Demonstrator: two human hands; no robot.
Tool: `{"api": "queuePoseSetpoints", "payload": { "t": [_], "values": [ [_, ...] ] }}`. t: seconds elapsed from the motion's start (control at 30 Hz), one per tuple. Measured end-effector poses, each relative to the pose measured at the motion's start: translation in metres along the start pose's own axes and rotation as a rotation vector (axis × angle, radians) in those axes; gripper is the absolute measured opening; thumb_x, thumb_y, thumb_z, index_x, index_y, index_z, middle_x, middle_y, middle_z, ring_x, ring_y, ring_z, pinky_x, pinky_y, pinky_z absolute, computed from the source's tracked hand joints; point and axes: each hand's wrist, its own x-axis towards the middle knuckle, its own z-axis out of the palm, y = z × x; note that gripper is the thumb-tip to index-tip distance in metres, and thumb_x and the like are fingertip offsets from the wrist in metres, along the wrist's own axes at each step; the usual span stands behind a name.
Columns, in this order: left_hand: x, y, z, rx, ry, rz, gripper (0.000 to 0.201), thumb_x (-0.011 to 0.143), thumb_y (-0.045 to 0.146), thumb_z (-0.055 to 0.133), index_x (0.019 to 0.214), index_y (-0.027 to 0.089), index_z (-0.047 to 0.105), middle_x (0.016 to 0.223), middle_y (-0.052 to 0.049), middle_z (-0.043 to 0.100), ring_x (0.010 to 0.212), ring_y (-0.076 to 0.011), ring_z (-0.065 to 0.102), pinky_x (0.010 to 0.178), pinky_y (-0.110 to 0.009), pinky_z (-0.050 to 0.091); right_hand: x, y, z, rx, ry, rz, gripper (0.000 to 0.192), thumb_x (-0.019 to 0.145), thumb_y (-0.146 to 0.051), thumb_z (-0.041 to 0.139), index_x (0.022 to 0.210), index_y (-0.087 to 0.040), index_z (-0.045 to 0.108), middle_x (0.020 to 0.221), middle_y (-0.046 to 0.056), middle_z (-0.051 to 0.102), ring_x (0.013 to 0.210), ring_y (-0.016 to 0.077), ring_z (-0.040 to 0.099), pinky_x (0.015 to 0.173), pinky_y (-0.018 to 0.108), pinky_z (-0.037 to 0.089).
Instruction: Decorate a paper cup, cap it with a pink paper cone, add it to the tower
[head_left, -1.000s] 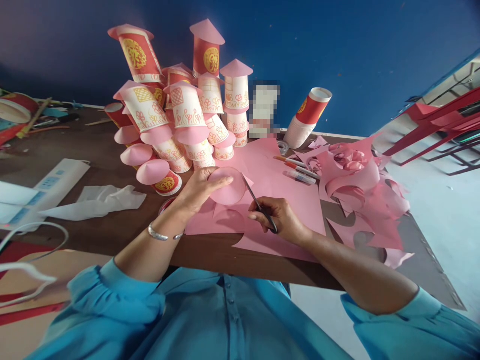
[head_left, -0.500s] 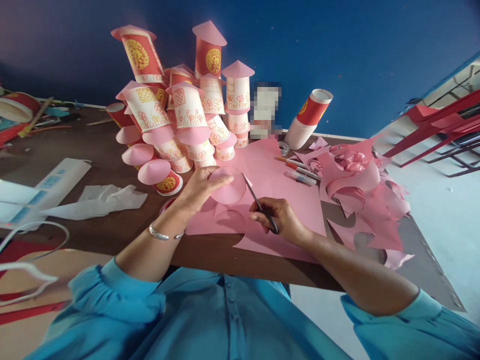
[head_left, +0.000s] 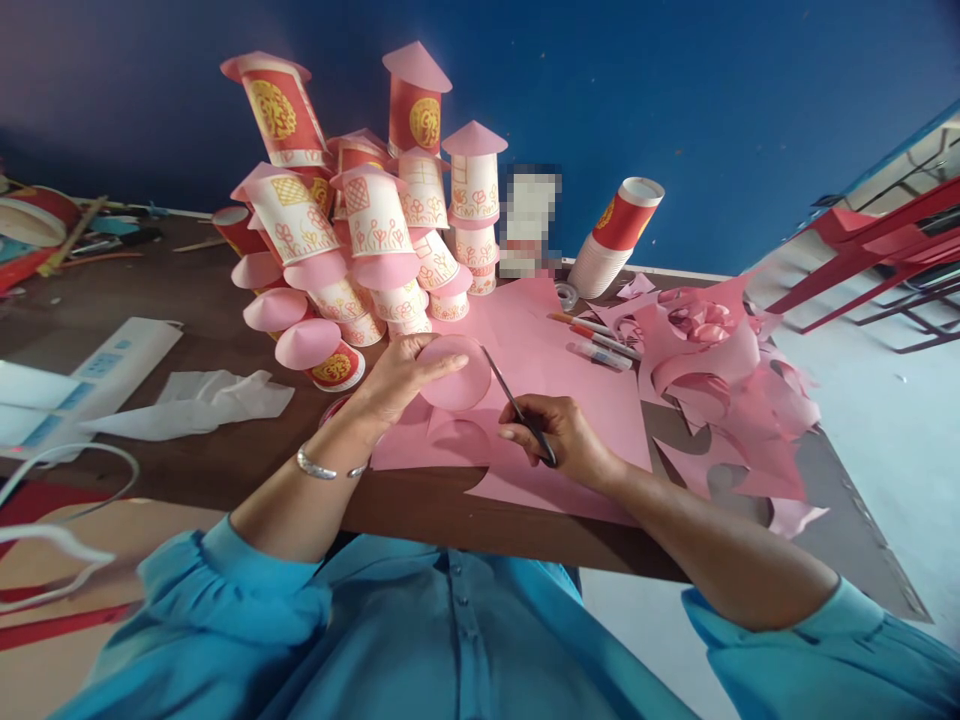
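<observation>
little has shifted: left hand (head_left: pixel 394 385) still pinches the pink paper circle (head_left: pixel 455 372), right hand (head_left: pixel 566 440) stays closed on scissors (head_left: pixel 517 408) at its edge, near the bench's (head_left: pixel 225 450) front edge.

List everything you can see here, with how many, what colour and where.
round pink paper disc: one, pink, held in the left hand
slim metal scissors: one pair, dark, in the right hand, tips at the disc's edge
flat pink paper sheets: several, pink, on the table under the hands
pink paper offcuts: a heap, pink, right side of the table
tower of paper cups with pink cone roofs: many, red, white and pink, back of the table
stack of plain paper cups: one, red and white, lying tilted behind the sheets
marker pens: about three, beside the offcuts
brown wooden table: one
left hand: one, bracelet on wrist
right hand: one
</observation>
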Motion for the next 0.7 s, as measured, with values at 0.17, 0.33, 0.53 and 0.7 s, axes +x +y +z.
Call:
{"api": "queuePoseSetpoints", "payload": {
  "t": [0.17, 0.33, 0.53, 0.7],
  "values": [
    [0.0019, -0.0034, -0.0014, -0.045, 0.013, 0.021, 0.035, 0.076, 0.047, 0.086, 0.099, 0.021, 0.082, 0.107, -0.007, 0.080, 0.098, -0.0249, 0.069, 0.090, -0.036, 0.054, -0.0004, -0.0025, 0.0008, -0.002, 0.006, -0.002, 0.050, 0.087, -0.065, 0.076, 0.083, -0.017, 0.066, 0.050, -0.008, 0.049, 0.046, 0.0071, 0.043, 0.050, 0.023, 0.036],
    [0.0008, -0.0009, -0.0015, -0.029, -0.008, 0.004, 0.035, 0.076, 0.046, 0.084, 0.100, 0.020, 0.082, 0.105, -0.006, 0.080, 0.098, -0.0245, 0.070, 0.091, -0.035, 0.055, 0.0004, -0.0026, 0.0012, 0.019, 0.010, 0.008, 0.053, 0.085, -0.068, 0.076, 0.085, -0.016, 0.066, 0.050, -0.008, 0.049, 0.046, 0.0071, 0.044, 0.049, 0.022, 0.036],
    [-0.0010, 0.0016, 0.0004, 0.012, 0.003, 0.024, 0.033, 0.076, 0.044, 0.084, 0.095, 0.018, 0.080, 0.101, -0.005, 0.079, 0.098, -0.0229, 0.069, 0.092, -0.033, 0.054, 0.0014, 0.0010, 0.0014, 0.023, 0.002, 0.016, 0.054, 0.083, -0.069, 0.078, 0.084, -0.016, 0.066, 0.055, -0.006, 0.051, 0.048, 0.0081, 0.048, 0.050, 0.022, 0.038],
    [-0.0020, 0.0011, 0.0002, 0.052, -0.026, 0.028, 0.029, 0.076, 0.044, 0.084, 0.091, 0.019, 0.081, 0.097, -0.004, 0.079, 0.096, -0.0227, 0.069, 0.090, -0.033, 0.055, 0.0008, -0.0016, 0.0003, 0.019, 0.001, 0.034, 0.056, 0.082, -0.071, 0.077, 0.083, -0.016, 0.065, 0.055, -0.006, 0.052, 0.049, 0.0084, 0.048, 0.050, 0.023, 0.039]
  ]
}}
